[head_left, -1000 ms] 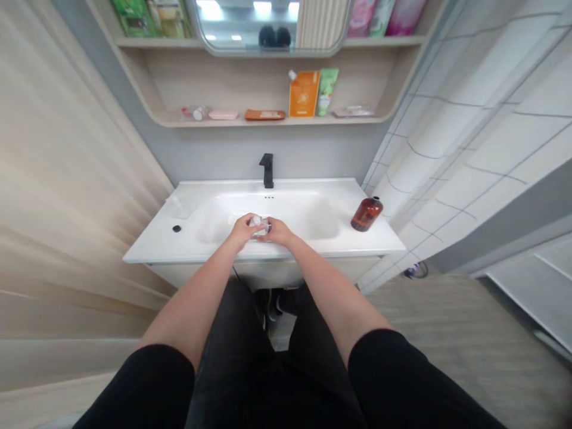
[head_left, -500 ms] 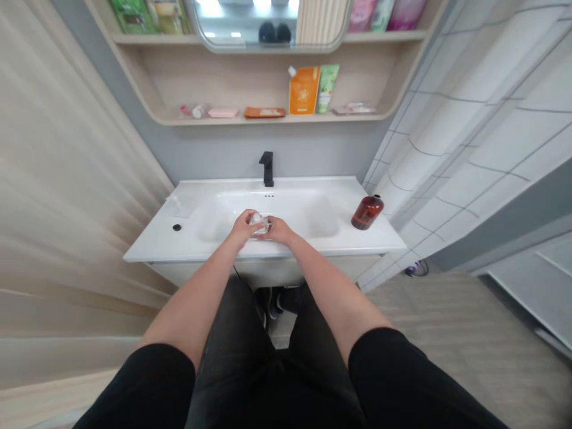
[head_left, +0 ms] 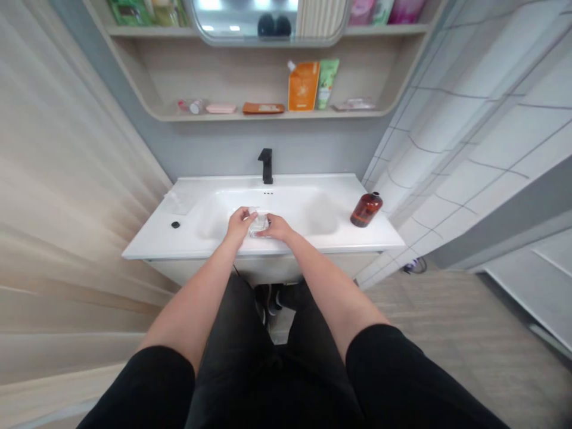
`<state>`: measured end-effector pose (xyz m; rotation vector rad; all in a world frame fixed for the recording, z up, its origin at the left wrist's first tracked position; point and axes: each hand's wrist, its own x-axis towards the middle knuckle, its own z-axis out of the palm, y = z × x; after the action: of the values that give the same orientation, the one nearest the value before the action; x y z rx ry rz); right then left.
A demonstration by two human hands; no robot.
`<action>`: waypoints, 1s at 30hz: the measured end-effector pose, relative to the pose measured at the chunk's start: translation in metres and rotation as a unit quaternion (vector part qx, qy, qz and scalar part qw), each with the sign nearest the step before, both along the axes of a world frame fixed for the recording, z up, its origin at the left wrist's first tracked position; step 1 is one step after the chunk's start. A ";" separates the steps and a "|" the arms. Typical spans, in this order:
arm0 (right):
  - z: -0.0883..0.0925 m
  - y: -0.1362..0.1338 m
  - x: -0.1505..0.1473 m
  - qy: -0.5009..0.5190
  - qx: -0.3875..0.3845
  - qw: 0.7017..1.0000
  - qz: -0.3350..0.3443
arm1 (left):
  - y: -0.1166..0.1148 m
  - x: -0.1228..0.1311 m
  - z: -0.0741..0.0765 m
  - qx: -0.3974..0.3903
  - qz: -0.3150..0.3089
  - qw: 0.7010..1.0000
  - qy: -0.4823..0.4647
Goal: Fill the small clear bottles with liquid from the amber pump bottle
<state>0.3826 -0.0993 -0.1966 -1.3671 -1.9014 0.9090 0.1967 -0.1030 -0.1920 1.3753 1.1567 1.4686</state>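
A small clear bottle (head_left: 259,224) is held over the front of the white sink. My right hand (head_left: 276,227) grips it from the right, with fingers wrapped round its side. At its top left, my left hand (head_left: 239,226) is closed on a small white pump top (head_left: 253,210). Whether the top touches the bottle's neck is too small to make out. Behind both hands stands the black faucet (head_left: 267,167).
An amber bottle (head_left: 366,210) with an open neck stands on the counter's right side. On the left lie a black round piece (head_left: 175,224) and a clear, flat item (head_left: 181,204). Above, the shelf (head_left: 214,118) bears an orange pouch (head_left: 304,87) and a green tube (head_left: 328,83).
My left hand has shifted slightly left and up, away from the bottle's body, so more of the clear bottle shows. My right hand still holds it. The view has tilted a little.
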 end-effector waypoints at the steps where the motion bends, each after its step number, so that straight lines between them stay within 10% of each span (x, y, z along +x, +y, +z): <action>1: 0.001 -0.001 0.000 -0.002 0.002 1.000 -0.001 | -0.002 0.000 0.002 0.001 0.002 1.000 0.017; 8: 0.002 -0.004 -0.001 -0.001 0.007 1.000 -0.006 | -0.011 -0.022 0.038 0.115 0.026 0.952 0.281; 15: -0.005 -0.001 -0.001 0.021 0.012 1.000 0.007 | -0.008 -0.036 0.095 0.038 -0.010 0.886 0.462; 30: -0.004 -0.002 -0.001 0.065 0.015 0.998 0.014 | -0.012 -0.039 0.146 0.020 0.017 0.852 0.524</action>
<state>0.3819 -0.1017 -0.2009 -1.2360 -1.8334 0.9559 0.1573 -0.1148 -0.0460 2.2944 1.7818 0.6753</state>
